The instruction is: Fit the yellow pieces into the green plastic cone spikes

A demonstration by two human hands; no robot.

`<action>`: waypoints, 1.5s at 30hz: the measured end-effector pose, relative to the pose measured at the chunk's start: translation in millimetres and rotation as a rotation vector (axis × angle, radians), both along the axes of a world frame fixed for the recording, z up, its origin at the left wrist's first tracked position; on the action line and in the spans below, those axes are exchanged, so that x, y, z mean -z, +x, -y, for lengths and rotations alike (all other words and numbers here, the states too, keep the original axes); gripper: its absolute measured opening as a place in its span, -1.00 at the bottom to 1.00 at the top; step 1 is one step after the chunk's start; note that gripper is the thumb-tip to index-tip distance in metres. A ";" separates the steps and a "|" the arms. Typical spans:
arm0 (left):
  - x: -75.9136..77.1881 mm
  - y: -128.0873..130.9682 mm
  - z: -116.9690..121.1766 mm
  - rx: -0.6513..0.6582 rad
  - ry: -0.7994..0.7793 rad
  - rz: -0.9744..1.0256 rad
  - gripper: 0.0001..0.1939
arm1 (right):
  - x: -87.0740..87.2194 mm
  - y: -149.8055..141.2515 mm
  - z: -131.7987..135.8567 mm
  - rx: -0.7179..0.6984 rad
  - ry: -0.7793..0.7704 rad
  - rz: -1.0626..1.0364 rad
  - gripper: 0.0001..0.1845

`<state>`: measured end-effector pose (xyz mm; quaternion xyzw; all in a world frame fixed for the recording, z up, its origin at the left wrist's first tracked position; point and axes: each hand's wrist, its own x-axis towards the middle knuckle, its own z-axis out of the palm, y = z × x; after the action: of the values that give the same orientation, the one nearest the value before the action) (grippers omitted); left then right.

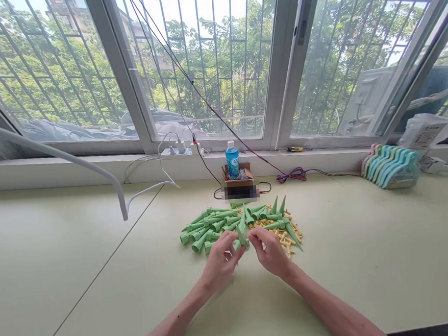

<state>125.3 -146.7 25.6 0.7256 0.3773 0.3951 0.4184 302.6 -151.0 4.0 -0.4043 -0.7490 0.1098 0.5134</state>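
Note:
A green plastic cone-shaped spike (241, 235) stands tip up in my left hand (221, 260), its thumb and fingers closed around the lower end. Close by on the right, my right hand (271, 252) is pinched at the side of that spike; what its fingertips hold, if anything, is too small to make out. Just beyond both hands lies a heap of similar green spikes (201, 232) with round collars, most on their sides and a few pointing up. Small yellow plastic pieces (288, 243) are scattered at the heap's right, partly behind my right hand.
A cardboard box (247, 169) with a blue bottle (232, 159) stands behind the heap. Coiled cable (291, 175) lies to its right, and teal and pink plastic hangers (392, 166) farther right. A white curved arm (93, 166) reaches over the table (61, 261) from the left.

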 end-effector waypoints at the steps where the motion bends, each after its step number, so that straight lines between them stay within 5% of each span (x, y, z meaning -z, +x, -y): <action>1: 0.5 0.1 -0.8 -0.013 -0.040 0.022 -0.69 | -0.3 0.1 -0.5 0.020 0.006 -0.015 -0.77; 6: 1.3 -0.2 -6.7 -0.008 -0.270 0.146 -0.57 | -2.7 1.5 -1.0 0.088 0.047 -0.075 -0.76; 12: 0.5 -1.8 -7.0 0.269 -0.667 0.162 -0.26 | -4.1 1.7 1.7 0.004 0.067 -0.050 -0.77; 21: 0.2 -3.8 -7.8 0.300 -0.793 0.295 -0.39 | -4.6 0.7 1.3 -0.089 0.061 -0.008 -0.79; 26: 1.4 -4.6 -9.0 0.287 -0.719 0.317 -0.50 | -4.4 0.8 0.5 -0.090 0.049 -0.003 -0.79; 33: 2.6 -3.4 -9.1 0.174 -0.356 0.207 -0.66 | -4.3 0.5 2.1 -0.099 0.038 -0.001 -0.80; 45: 0.3 -3.0 -2.3 0.101 0.033 0.078 -0.77 | -3.7 1.3 2.2 -0.098 0.035 -0.004 -0.78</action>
<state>122.3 -144.4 25.3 0.7346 0.3168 0.4076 0.4403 303.9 -153.2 7.7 -0.3580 -0.7686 0.1226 0.5158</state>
